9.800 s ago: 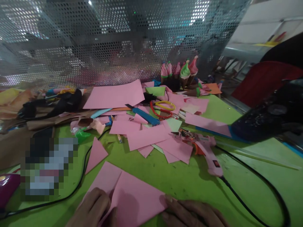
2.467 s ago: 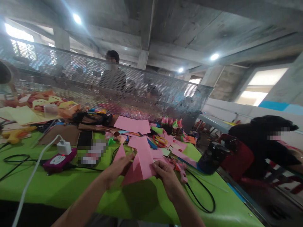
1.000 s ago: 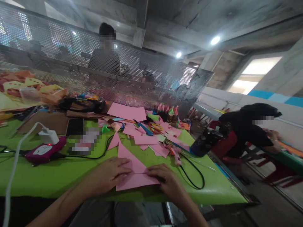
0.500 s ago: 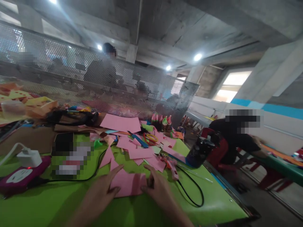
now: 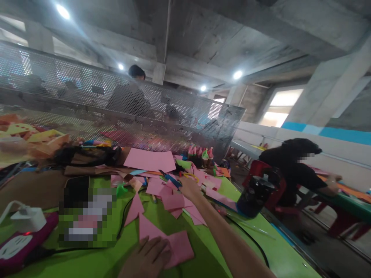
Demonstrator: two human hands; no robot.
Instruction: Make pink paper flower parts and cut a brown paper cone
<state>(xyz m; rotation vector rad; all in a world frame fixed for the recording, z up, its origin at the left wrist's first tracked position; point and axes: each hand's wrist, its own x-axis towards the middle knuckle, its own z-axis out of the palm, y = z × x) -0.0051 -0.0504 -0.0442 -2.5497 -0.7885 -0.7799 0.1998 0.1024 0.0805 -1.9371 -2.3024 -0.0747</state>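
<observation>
Head view gives us a folded pink paper sheet (image 5: 182, 247) on the green tabletop (image 5: 95, 264), under our left hand (image 5: 152, 251), which lies flat with fingers extended, seemingly pressing rather than pinching. Well beyond the sheet, our right hand (image 5: 188, 187) is at the handle end of a blue utility knife (image 5: 172, 178); its fingertips are partly hidden, so we cannot tell whether they grip it. Pink paper scraps (image 5: 172, 201) lie just beyond the sheet. We judge the step as fetching a cutter for the creased paper; next calls for a firm handle grip and a lift clear of the scraps.
</observation>
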